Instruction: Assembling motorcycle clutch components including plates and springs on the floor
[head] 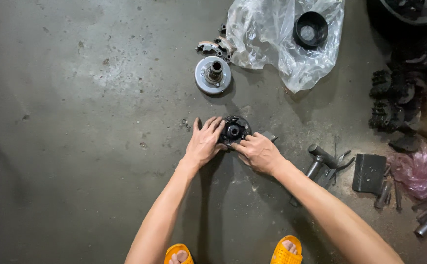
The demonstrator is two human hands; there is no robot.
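Orange perforated slippers point(283, 252); both hands point(204, 142) press a round black metal hub point(234, 130).

Dim, even light falls on the grey concrete floor point(76, 146), brightest in the upper left and fading toward the corners, where the frame darkens. Short soft shadows lie below and right of the bare forearms and under the round silver metal disc point(213, 75), so the light comes from above and slightly left. The crumpled clear plastic bag point(282, 39) throws white glare off its folds. The dark heap of parts at the far right edge sinks into near-black. Focus stays sharp at centre; edges bend slightly from the wide lens
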